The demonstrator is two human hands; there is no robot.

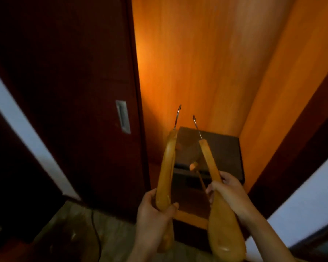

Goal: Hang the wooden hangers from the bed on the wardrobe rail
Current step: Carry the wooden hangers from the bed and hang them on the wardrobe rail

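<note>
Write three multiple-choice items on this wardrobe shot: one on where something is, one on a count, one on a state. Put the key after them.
1. Where is the dark box?
A. on the wardrobe floor, at the back right corner
B. on the floor outside the wardrobe
C. in the left hand

2. How many metal hooks point up into the wardrobe?
A. one
B. two
C. four

3. What state is the left hanger in?
A. hung on a rail
B. lying on the floor
C. gripped in the left hand

Key: 1 A, it sits inside against the orange walls; 2 B, one hook tops the left hanger and another the right hanger, which is held by the right hand; 3 C, the fingers wrap its lower end, and no rail is in view.
</note>
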